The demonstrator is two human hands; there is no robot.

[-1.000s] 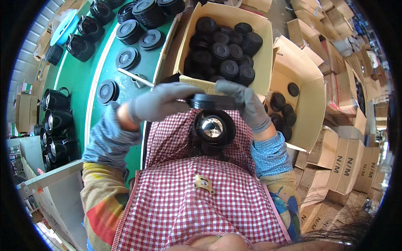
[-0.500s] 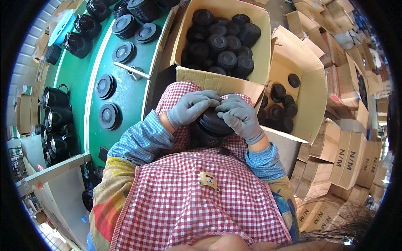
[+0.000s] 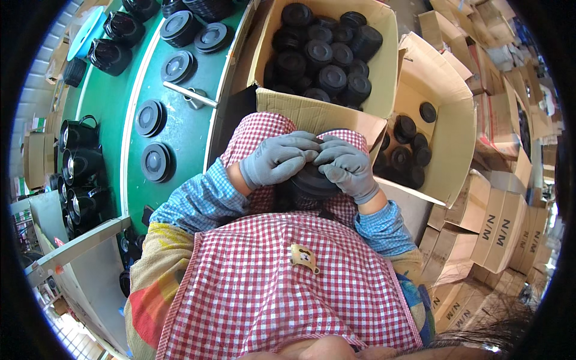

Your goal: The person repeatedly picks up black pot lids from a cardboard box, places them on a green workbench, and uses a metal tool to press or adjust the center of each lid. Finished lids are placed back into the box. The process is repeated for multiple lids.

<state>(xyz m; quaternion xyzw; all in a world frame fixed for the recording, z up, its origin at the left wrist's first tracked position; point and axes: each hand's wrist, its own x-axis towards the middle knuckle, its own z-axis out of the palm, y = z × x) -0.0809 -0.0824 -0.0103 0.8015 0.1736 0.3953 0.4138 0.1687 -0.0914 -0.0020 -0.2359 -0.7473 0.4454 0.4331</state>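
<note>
On my lap, between my knees, rests a round black lid (image 3: 315, 182), apparently on top of other black round pieces mostly hidden by my arms and apron. My left hand (image 3: 277, 161), in a grey glove, curls over its left and far rim, fingers bent. From the other side my right hand (image 3: 348, 169), also gloved in grey, grips the far right rim with its fingers folded. The fingertips of both hands nearly meet at the far edge, and they cover that part of the lid.
Just beyond my knees stands a cardboard box (image 3: 329, 114) full of black lids. A second box (image 3: 447, 144) at its right holds several more. Left is a green workbench (image 3: 186, 138) with stacked black lids (image 3: 157, 162), a metal-handled tool (image 3: 191, 96) and black pots (image 3: 81, 156).
My fingers have shifted slightly along the lid's far rim, and the hands have moved a little closer together. The view has shifted slightly; the lid stays on my lap.
</note>
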